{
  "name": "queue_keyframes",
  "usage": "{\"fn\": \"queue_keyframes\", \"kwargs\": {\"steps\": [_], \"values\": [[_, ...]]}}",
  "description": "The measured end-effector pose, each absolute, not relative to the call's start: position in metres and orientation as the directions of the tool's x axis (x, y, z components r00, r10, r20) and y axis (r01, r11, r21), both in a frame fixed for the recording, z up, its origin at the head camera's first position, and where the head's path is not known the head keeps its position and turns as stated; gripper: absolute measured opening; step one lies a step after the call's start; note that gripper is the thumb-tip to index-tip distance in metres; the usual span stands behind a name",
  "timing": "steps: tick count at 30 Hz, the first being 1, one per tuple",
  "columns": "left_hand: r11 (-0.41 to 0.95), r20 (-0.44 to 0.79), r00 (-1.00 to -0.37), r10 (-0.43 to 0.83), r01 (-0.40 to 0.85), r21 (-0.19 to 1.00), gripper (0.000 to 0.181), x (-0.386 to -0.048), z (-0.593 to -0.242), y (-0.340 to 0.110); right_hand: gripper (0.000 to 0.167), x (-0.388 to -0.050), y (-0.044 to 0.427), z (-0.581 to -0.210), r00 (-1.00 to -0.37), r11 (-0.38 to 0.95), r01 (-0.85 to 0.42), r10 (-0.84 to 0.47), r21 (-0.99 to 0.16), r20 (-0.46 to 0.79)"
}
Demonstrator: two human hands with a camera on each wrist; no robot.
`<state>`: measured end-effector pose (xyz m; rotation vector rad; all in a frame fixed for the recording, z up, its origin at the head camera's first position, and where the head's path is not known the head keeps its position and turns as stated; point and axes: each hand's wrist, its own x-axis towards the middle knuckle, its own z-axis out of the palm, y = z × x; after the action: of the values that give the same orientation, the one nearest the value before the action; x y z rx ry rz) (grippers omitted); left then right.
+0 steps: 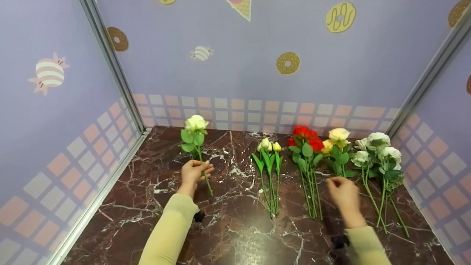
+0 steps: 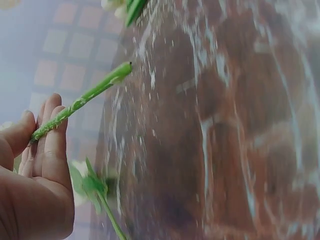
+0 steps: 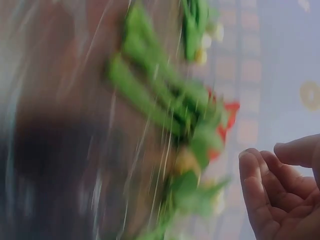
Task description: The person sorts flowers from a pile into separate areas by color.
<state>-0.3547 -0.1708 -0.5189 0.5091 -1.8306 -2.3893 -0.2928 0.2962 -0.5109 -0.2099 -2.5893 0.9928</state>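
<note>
My left hand (image 1: 192, 173) pinches the green stem of a white rose (image 1: 196, 123) between thumb and fingers, with its bloom up and the cut stem end pointing down and right. In the left wrist view that stem (image 2: 82, 100) crosses the fingers, and another leafy flower (image 2: 92, 185) with a pale bloom lies beyond the hand. My right hand (image 1: 344, 195) hovers in front of the yellow roses (image 1: 338, 136), covering their lower stems. In the right wrist view its fingers (image 3: 260, 195) are loosely bent, with nothing between them and the thumb.
Tulips (image 1: 268, 151), red roses (image 1: 305, 138) and white flowers (image 1: 381, 151) lie in groups on the dark marbled table (image 1: 235, 228), stems toward me. Patterned walls (image 1: 235, 73) enclose the back and both sides.
</note>
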Motion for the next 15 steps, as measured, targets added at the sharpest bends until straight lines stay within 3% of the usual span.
{"fn": "queue_keyframes", "kwargs": {"steps": [9,15], "values": [[-0.277,-0.184,-0.965,-0.188,-0.127,0.952,0.014,-0.355,-0.51,-0.133,0.016,-0.306,0.21,-0.514,-0.953,0.658,-0.146,0.108,-0.738,0.284],[-0.256,-0.174,-0.977,-0.126,-0.138,0.957,0.013,-0.35,-0.504,-0.11,0.011,-0.302,0.16,-0.518,-0.973,0.523,-0.186,0.017,-0.832,0.229]]}}
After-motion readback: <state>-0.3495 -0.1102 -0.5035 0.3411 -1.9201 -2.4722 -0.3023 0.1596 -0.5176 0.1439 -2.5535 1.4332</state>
